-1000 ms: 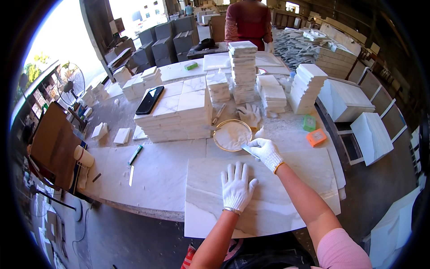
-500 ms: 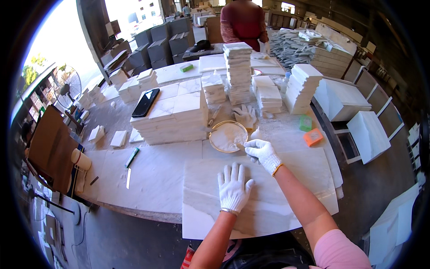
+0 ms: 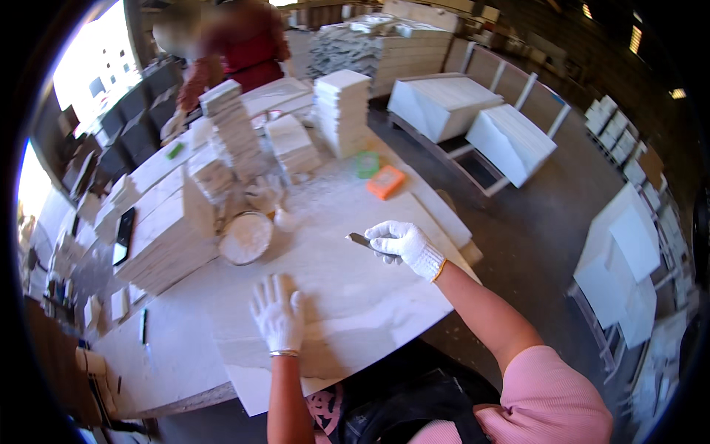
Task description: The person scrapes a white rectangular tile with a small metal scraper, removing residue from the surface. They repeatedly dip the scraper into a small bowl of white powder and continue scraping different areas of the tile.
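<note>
A large white marble slab with grey veins [image 3: 355, 323] lies at the table's near edge. My left hand [image 3: 276, 314], in a white knit glove, rests flat on it with the fingers stretched out. Above the slab's right part, my gloved right hand [image 3: 401, 244] is closed on a small, dark, flat scraper [image 3: 359, 239]. White stuff shows at the scraper's tip, which points left. Beyond my left hand stands a round bowl [image 3: 245, 263] with a white mass in it. A crumpled white glove [image 3: 264, 194] lies behind the bowl.
Stacked marble tiles [image 3: 342, 111] stand along the far side, near an orange box [image 3: 385, 182] and a green one [image 3: 366, 164]. A phone [image 3: 124, 237] lies on a tile block [image 3: 170, 233]. Across the table is a person in red [image 3: 248, 44]. White blocks [image 3: 510, 144] sit on a frame at right.
The view has swung to the right. My right hand has moved away from the bowl with the scraper, out over the slab's right part. My left hand stays flat on the slab.
</note>
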Demonstrator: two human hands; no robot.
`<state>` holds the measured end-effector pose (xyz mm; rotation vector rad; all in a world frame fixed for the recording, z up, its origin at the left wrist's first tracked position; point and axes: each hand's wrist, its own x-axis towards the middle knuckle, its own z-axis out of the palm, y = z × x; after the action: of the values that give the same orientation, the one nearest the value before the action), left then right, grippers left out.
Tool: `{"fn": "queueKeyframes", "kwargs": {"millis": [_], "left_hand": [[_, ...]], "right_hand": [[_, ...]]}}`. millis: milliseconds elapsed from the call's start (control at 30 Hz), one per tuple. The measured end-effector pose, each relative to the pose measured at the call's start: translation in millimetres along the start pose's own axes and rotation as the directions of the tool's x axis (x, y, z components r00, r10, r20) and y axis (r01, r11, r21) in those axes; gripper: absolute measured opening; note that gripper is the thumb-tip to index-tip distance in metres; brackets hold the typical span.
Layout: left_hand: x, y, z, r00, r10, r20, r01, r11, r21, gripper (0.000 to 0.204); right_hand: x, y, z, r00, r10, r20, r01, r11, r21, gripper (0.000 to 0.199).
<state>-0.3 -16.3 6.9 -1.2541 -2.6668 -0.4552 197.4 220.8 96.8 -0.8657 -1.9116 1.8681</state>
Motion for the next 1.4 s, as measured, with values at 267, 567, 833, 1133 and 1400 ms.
{"fn": "queueKeyframes", "kwargs": {"millis": [267, 567, 833, 1133, 1400], "left_hand": [[1.7, 4.7, -0.8, 0.998, -0.024, 0.062, 0.021, 0.999, 0.049, 0.061], [3.6, 4.1, -0.7, 0.997, -0.012, 0.076, 0.005, 0.996, 0.086, 0.06], [5.2, 8.3, -2.4, 0.992, -0.05, 0.12, 0.039, 0.995, 0.087, 0.059], [3.4, 7.2, -2.0, 0.993, -0.046, 0.109, 0.037, 0.996, 0.08, 0.059], [3.1, 5.8, -1.4, 0.994, -0.045, 0.104, 0.036, 0.996, 0.085, 0.059]], "right_hand": [[-91.7, 31.6, -146.3, 0.945, 0.101, -0.311, -0.108, 0.994, -0.006, 0.02], [-114.6, 60.5, -172.1, 0.956, 0.14, -0.257, -0.142, 0.99, 0.01, 0.018], [-105.9, 72.9, -176.1, 0.967, 0.107, -0.23, -0.105, 0.994, 0.021, 0.019], [-98.8, 68.6, -177.4, 0.971, 0.083, -0.222, -0.116, 0.984, -0.137, 0.02], [-98.4, 66.7, -171.4, 0.944, -0.27, -0.19, 0.06, 0.705, -0.707, 0.017]]}}
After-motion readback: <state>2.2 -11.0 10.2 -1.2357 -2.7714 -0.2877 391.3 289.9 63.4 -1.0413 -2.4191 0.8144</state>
